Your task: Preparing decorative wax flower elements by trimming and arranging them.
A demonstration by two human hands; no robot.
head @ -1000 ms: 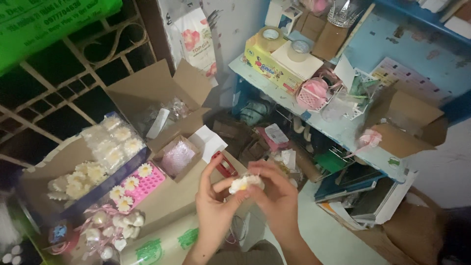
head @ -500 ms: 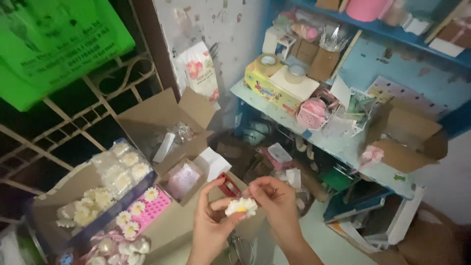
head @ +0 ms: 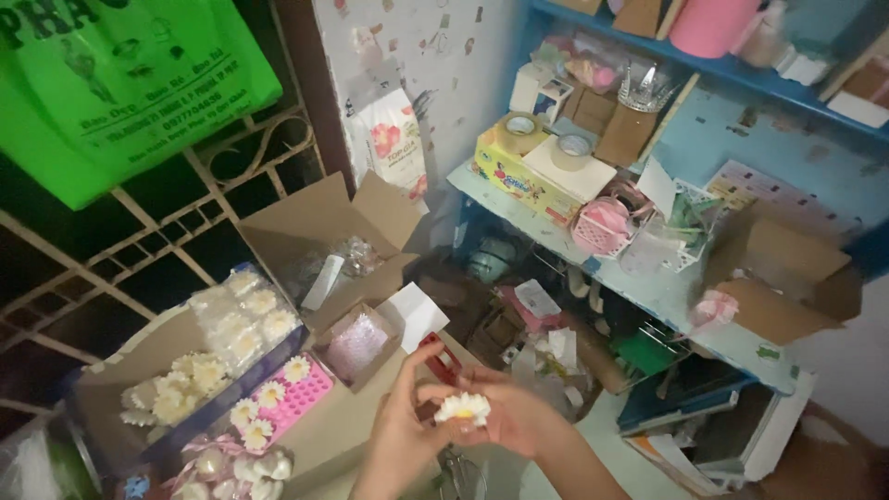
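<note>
Since the earlier frame our view has tilted up; the hands now sit lower, nearer the bottom edge. Left hand point(head: 400, 428) and right hand point(head: 511, 418) pinch one small white daisy-like flower point(head: 462, 407) between closed fingers, above the desk's near edge, right of the pink tray point(head: 298, 396) of flowers. Risk: the pinch could crush petals, or the flower could drop into the clutter below.
</note>
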